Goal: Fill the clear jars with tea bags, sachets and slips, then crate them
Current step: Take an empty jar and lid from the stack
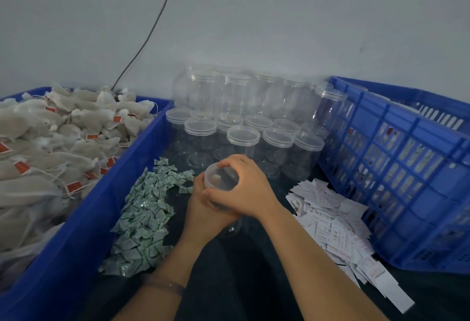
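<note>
— Head view has you bent over a jar. How far along are you?
— Early, I'd judge. My left hand (203, 208) is wrapped round the body of one clear plastic lidded jar (220, 180), which I hold tilted above the dark worktop (229, 282). My right hand (246, 188) curls its fingers over the lid rim. I can't tell whether anything is inside.
— And the others?
— A cluster of clear lidded jars (244, 135) stands by the wall, and they look empty. The beige tea bags with red tags (50, 142) fill the blue plastic bin (84, 219). The green-and-white sachets (145, 213) and white paper slips (330, 219) lie heaped either side of me.
— The crate?
— The blue latticed crate (381, 168) sits to my right. Shapes show through its wall, but I can't count them. Most of the filling and crating looks left to do.
</note>
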A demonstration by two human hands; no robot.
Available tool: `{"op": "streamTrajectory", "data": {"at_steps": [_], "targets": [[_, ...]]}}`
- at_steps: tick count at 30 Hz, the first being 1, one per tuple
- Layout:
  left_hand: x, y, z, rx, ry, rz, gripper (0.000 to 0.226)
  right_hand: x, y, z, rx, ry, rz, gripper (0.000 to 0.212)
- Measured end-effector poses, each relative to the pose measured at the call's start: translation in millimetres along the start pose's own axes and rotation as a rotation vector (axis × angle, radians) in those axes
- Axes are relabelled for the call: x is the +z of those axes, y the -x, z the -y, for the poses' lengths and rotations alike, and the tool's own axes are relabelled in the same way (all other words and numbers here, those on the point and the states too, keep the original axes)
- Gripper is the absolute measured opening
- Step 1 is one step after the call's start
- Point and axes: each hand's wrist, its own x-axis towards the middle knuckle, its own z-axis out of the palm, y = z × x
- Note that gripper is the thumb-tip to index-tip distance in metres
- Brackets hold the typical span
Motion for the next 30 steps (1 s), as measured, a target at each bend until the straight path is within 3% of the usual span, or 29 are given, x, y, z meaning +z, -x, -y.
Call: {"op": "streamTrajectory", "data": {"at_steps": [9, 14, 18, 21, 25, 30], "targets": [[-1.7, 0.9, -1.4, 0.011, 0.002, 0.040, 0.089, -13.6, -8.7, 13.2, 0.029, 0.162, 0.215, 0.058], [3.7, -4.5, -2.1, 0.008, -0.014, 0.118, 0.070, 9.5, -4.0, 26.0, 0.111, 0.371, 0.108, 0.076], [0.3, -9.5, -1.7, 0.019, -0.069, 0.148, 0.064, 9.1, -4.9, 20.7, 0.074, 0.346, 0.073, 0.062], [-6.9, -9.2, -4.3, 0.056, -0.105, 0.172, 0.066, 1.5, -5.8, 15.4, -0.006, 0.291, 0.141, 0.055], [-17.3, -1.9, 1.5, -0.003, 0.019, 0.212, 0.088, -7.0, -5.7, 10.2, -0.093, 0.227, 0.200, 0.054], [-13.3, -0.9, 1.9, 0.026, 0.043, 0.196, 0.091, -6.8, 0.4, 9.4, -0.139, 0.225, 0.131, 0.062]]}}
